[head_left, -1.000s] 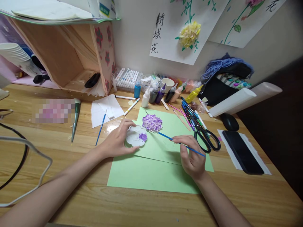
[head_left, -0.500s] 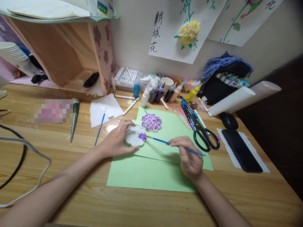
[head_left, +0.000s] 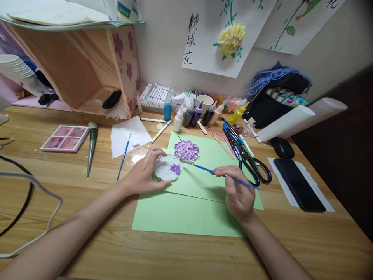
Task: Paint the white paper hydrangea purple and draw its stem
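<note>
Left hand (head_left: 145,171): thumb and fingers spread wide around the near and far edges of a white palette (head_left: 162,171), gripping it by its rim. Purple paint (head_left: 175,168) lies in the palette, on the side away from the palm.

Right hand (head_left: 240,194): thumb and fingers closed on the handle of a blue paintbrush (head_left: 204,168), which slopes down leftward from the grip. Its bristle end is at the near edge of a textured purple flower (head_left: 187,151); contact cannot be confirmed.

The flower is ahead and to the left of the right grip, just beyond the palette, on the upper green sheet (head_left: 201,184). A lower green sheet (head_left: 186,217) extends nearer the person, beneath both grips.

Just beyond the right grip, black-handled scissors (head_left: 265,174) lie beside a bunch of pens (head_left: 232,138). Farther right of it, a phone (head_left: 298,184) rests on white tissue (head_left: 271,171). A second paintbrush (head_left: 124,156) lies left of the palette, beyond the left wrist.
</note>
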`<move>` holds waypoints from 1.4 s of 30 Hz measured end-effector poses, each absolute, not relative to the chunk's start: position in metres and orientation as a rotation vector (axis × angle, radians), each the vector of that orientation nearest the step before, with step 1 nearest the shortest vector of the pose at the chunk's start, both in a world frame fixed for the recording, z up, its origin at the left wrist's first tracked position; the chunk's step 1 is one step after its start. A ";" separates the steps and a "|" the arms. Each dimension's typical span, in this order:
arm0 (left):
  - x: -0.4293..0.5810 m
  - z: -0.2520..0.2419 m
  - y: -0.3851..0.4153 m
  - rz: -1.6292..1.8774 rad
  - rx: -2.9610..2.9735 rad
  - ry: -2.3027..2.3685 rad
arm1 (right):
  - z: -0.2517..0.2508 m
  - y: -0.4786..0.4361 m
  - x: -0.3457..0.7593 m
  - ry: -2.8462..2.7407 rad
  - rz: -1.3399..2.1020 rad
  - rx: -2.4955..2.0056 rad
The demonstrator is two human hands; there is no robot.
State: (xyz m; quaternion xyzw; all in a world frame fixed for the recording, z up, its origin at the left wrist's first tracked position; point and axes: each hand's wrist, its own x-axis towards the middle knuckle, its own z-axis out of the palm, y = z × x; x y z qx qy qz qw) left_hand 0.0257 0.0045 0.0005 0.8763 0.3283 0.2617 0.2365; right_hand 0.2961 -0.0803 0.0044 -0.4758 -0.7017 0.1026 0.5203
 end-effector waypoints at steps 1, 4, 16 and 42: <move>0.026 0.000 0.005 0.714 2.398 0.904 | 0.004 -0.080 0.297 -1.666 0.234 -1.168; 0.025 0.001 0.004 0.712 2.397 0.905 | 0.002 -0.078 0.299 -1.692 0.224 -1.207; 0.026 0.002 0.004 0.713 2.406 0.902 | 0.003 -0.075 0.296 -1.754 0.215 -1.199; 0.026 0.002 0.004 0.705 2.393 0.918 | 0.008 -0.077 0.297 -1.746 0.205 -1.146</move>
